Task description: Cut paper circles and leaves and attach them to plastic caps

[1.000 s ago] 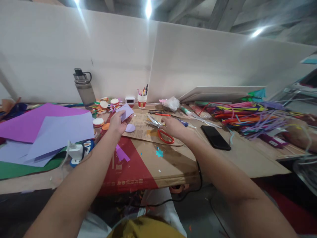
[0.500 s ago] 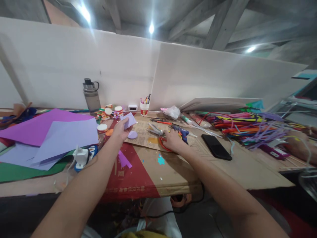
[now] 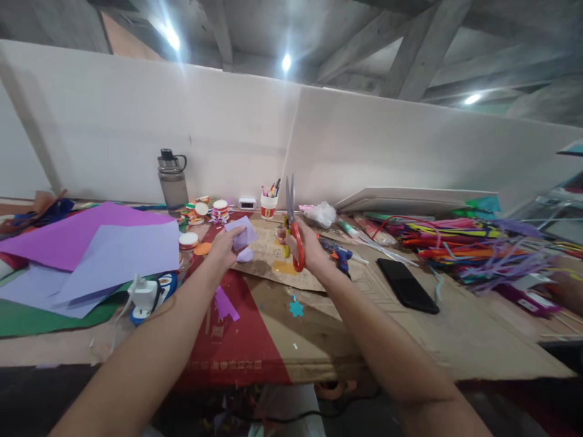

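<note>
Between the closed fingers of my left hand (image 3: 224, 247) is a small lilac piece of paper (image 3: 243, 230). Just under it, a round lilac paper piece (image 3: 245, 255) lies on the cardboard. My right hand (image 3: 307, 246) is closed on a pair of scissors (image 3: 290, 203) with red and yellow handles, its blades pointing up and slightly parted. A blue glue gun (image 3: 342, 258) lies to the right of that hand. Nearer to me are a teal flower-shaped cutout (image 3: 296, 307) and a purple paper strip (image 3: 226, 303).
Large purple and lilac sheets (image 3: 122, 261) and a white plug (image 3: 144, 294) lie on the left. A water bottle (image 3: 173, 185) and a pen cup (image 3: 269, 206) stand at the back. To the right are a black phone (image 3: 407, 285), colourful pipe cleaners (image 3: 478, 243) and another person's blurred hand (image 3: 569, 291).
My right hand has lifted the scissors off the cardboard, and the blades have swung from lying flat to upright. My left hand still holds the lilac paper, moved slightly to the right.
</note>
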{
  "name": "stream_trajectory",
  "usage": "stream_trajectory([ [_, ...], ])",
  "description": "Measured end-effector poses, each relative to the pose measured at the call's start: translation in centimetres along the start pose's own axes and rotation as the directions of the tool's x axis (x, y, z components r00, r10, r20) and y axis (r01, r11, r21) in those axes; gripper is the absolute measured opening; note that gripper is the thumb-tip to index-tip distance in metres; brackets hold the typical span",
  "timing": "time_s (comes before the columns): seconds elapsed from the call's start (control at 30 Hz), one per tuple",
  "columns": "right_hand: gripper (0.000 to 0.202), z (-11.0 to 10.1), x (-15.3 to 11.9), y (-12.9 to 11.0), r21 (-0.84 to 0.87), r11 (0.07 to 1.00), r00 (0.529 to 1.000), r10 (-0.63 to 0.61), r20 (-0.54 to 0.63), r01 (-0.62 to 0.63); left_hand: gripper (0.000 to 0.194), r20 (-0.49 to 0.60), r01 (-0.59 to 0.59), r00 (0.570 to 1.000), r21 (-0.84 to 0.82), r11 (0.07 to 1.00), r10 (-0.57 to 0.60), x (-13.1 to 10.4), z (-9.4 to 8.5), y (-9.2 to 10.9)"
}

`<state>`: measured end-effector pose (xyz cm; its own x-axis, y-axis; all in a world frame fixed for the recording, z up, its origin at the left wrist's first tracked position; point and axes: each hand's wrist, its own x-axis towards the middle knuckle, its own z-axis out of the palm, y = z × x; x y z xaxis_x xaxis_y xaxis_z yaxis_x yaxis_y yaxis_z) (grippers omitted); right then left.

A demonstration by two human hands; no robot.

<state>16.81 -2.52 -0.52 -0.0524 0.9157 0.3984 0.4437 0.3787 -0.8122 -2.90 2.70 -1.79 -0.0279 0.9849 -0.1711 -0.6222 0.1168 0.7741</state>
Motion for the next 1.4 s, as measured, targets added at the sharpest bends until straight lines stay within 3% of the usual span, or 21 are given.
stream_trajectory([
  [0.13,0.06,0.9,-1.6,0.7,-0.092,0.996,0.997,-0.005,0.073,0.012,0.017,-0.02,-0.028,0.999,-0.043,0.999,0.027,-1.0,0.9,0.6],
  [0.33,0.038,0.8,-2.5,1.1,-0.09,0.995,0.988,-0.017,0.151,0.031,0.018,-0.031,-0.093,0.995,-0.057,0.994,0.091,-2.5,2.2,0.9],
  [0.47,0.036,0.9,-2.6,0.7,-0.092,0.994,0.984,-0.044,0.171,0.061,0.022,0.012,-0.112,0.994,-0.054,0.992,0.113,-2.5,2.2,0.5],
  [0.7,0.037,0.5,-2.9,-0.1,-0.023,1.0,0.979,-0.001,0.205,0.005,0.029,0.151,-0.138,0.981,0.101,0.985,0.122,-3.4,2.4,-0.4],
  [1.13,0.038,0.7,-3.0,-0.2,-0.007,1.0,0.967,0.031,0.253,-0.03,0.039,0.18,-0.193,0.968,0.1,0.976,0.173,-3.7,2.7,-0.7],
  [1.4,0.036,0.7,-3.1,-0.3,-0.029,1.0,0.97,0.007,0.243,0.001,0.04,0.155,-0.158,0.977,0.086,0.984,0.144,-3.6,2.8,-0.7],
])
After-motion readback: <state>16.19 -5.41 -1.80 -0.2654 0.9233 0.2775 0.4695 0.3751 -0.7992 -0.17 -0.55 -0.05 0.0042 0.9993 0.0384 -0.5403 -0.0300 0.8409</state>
